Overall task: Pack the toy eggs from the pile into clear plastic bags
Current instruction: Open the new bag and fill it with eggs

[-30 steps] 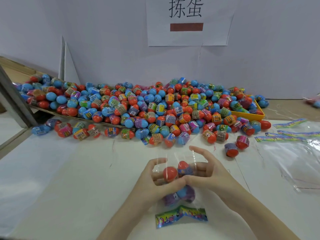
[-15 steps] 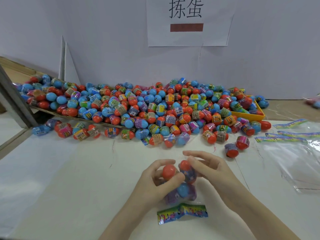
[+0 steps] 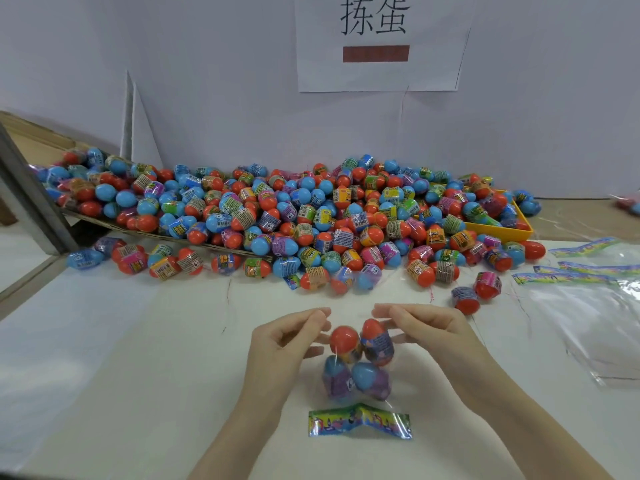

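As both hands [image 3: 360, 336] pinch it, clear bag [image 3: 358, 375] bulging, four toy eggs [image 3: 356, 362] inside

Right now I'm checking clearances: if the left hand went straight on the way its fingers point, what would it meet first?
Probably the right hand: the left hand points at its fingertips across a small gap above the bagged eggs. Depth is unclear.

- We see a pale wall [image 3: 207, 81] behind a white surface [image 3: 121, 358].
- A paper sign [image 3: 377, 43] with black characters and a red-brown bar hangs on it.
- Light falls evenly and softly.
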